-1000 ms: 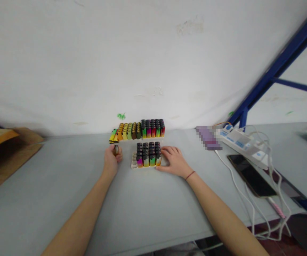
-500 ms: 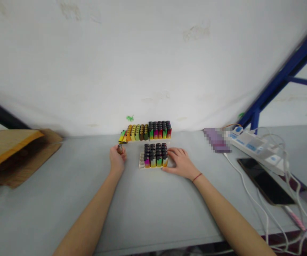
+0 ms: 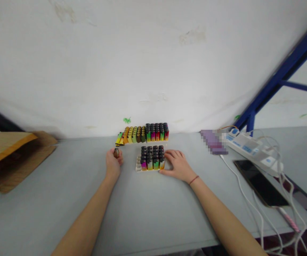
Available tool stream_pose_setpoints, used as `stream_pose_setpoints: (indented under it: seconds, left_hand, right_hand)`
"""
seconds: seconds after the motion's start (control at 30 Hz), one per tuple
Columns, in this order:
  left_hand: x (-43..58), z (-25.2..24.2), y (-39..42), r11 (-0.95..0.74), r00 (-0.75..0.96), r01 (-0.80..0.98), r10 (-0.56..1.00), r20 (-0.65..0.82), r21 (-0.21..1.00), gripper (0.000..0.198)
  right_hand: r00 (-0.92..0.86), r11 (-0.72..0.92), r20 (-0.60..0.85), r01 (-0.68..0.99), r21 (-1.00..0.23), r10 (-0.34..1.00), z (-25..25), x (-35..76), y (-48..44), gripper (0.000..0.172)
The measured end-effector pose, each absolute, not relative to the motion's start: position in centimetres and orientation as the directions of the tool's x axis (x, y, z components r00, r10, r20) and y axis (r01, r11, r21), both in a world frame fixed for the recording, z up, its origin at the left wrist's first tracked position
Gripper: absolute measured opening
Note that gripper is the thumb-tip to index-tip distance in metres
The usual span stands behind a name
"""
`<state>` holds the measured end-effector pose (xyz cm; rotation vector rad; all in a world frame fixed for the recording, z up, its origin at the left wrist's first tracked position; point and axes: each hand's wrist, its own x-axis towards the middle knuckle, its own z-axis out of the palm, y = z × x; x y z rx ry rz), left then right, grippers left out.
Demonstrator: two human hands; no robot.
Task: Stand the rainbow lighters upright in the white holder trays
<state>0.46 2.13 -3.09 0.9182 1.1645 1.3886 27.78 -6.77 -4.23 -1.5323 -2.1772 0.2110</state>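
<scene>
My left hand (image 3: 113,163) is closed round a lighter (image 3: 116,152), whose brownish end sticks up above the fingers; the rest is hidden in the grip. It is over the table, left of a white tray (image 3: 138,168). Upright lighters (image 3: 152,158) with black tops and coloured bodies fill the tray except for its left column, where bare holes show. My right hand (image 3: 178,166) lies along the tray's right side with fingers spread, the thumb by the front corner. It seems to touch the tray, without holding a lighter.
Behind stand black-topped lighters (image 3: 157,132), yellow-topped lighters (image 3: 134,134) and tilted green-yellow lighters (image 3: 119,138), near the wall. At left is an open cardboard box (image 3: 6,149). A power strip (image 3: 252,149), a phone (image 3: 260,182), a purple blurred item (image 3: 213,141) and white cables lie right.
The whole view has shifted slightly, so everything appears a little further left and lower. Both hands keep nearly the same place beside the tray, and the left still grips the lighter.
</scene>
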Motion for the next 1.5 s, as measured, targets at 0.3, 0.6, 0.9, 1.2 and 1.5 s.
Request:
stream_pose_setpoints:
  seconds: [0.3, 0.6, 0.9, 1.2, 1.5]
  left_hand:
    - [0.7, -3.0, 2.0, 0.022, -0.202, -0.288, 0.976, -0.084, 0.957, 0.049]
    - [2.2, -3.8, 0.0, -0.250, -0.027, -0.160, 0.968, 0.249, 0.955, 0.045]
    - [2.8, -3.6, -0.4, -0.373, -0.147, 0.095, 0.912, 0.384, 0.923, 0.047]
    - [3.0, -3.5, -0.3, -0.299, 0.076, 0.150, 0.954, 0.290, 0.942, 0.040]
    - [2.4, -3.6, 0.1, -0.433, 0.199, 0.305, 0.900, 0.388, 0.848, 0.045]
  right_hand:
    - [-0.271, 0.363, 0.281, 0.860, -0.359, 0.921, -4.1, 27.9, -6.9, 0.068]
    - [-0.293, 0.381, 0.283, 0.861, -0.337, 0.913, -4.3, 28.1, -6.9, 0.066]
    - [-0.298, 0.389, 0.297, 0.862, -0.324, 0.907, -4.4, 28.3, -7.1, 0.064]
    - [-0.311, 0.397, 0.294, 0.866, -0.303, 0.904, -4.4, 28.4, -7.1, 0.062]
    - [-0.310, 0.398, 0.295, 0.863, -0.312, 0.904, -4.5, 28.5, -7.1, 0.064]
